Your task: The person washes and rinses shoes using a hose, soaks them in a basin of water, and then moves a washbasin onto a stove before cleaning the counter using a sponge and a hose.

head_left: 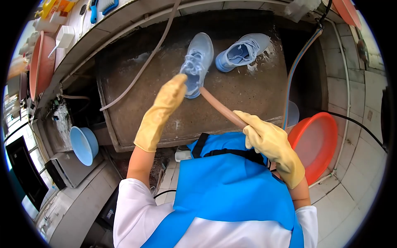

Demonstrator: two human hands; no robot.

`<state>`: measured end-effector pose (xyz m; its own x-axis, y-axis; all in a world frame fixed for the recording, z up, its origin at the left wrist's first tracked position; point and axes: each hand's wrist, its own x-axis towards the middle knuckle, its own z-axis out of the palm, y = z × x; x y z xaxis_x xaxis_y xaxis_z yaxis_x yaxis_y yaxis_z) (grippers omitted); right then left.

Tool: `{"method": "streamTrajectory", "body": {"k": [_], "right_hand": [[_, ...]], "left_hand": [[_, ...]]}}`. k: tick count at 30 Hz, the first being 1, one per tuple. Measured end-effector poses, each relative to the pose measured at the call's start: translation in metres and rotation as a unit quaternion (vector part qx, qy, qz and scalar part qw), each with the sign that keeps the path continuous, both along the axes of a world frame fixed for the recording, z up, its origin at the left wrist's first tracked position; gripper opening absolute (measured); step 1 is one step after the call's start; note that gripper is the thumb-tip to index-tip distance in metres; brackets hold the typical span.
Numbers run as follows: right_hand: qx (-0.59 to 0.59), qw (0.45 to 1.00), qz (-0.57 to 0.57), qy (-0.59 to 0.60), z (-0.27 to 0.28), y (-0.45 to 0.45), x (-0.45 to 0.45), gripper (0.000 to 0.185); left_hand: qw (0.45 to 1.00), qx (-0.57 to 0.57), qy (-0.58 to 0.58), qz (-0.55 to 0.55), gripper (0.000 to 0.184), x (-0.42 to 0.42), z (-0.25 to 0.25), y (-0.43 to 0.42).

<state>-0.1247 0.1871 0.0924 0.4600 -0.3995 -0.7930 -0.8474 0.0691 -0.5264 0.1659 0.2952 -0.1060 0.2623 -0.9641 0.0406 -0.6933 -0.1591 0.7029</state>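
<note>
"Well left of the fingers of the left hand (168,96), we've got a round, light-blue plastic basin (84,146). What's nearer?"

"A thin, beige, flexible hose (135,80), its loose end on a broad, brown, stone-like slab (120,124), left of those same fingers. And now the hand itself, in a yellow rubber glove!"

"How are its fingers?"

"Bunched together, tips right at the heel of a pale-blue laced shoe (201,45). Pinching it, or merely against it? Can't tell! That shoe sits on the slab just beyond them, toe pointing away from the person."

"And just right of those fingertips?"

"The end of a thicker, pinkish-tan, tubular hose (223,109), right at the shoe's opening!"

"Further right, a second pale-blue laced shoe (259,40), on the slab beyond the fingers of the right hand (268,138)."

"That hand's yellow-gloved too, fingers curled closed around the thicker hose!"

"And right of those fingers, a round, orange-red plastic basin (332,140), tilted up."
</note>
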Motion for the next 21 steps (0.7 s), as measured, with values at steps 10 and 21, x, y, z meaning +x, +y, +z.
{"method": "streamTrajectory", "body": {"k": [10,21], "right_hand": [[-0.065,0.997,0.031,-0.033,-0.004,0.000,-0.009,0.045],[-0.051,0.983,-0.175,0.016,0.009,-0.026,-0.047,0.045]], "left_hand": [[0.883,0.383,-0.197,-0.186,0.025,-0.042,-0.040,-0.067],[0.963,-0.030,-0.220,-0.156,0.027,-0.044,-0.018,-0.052]]}}
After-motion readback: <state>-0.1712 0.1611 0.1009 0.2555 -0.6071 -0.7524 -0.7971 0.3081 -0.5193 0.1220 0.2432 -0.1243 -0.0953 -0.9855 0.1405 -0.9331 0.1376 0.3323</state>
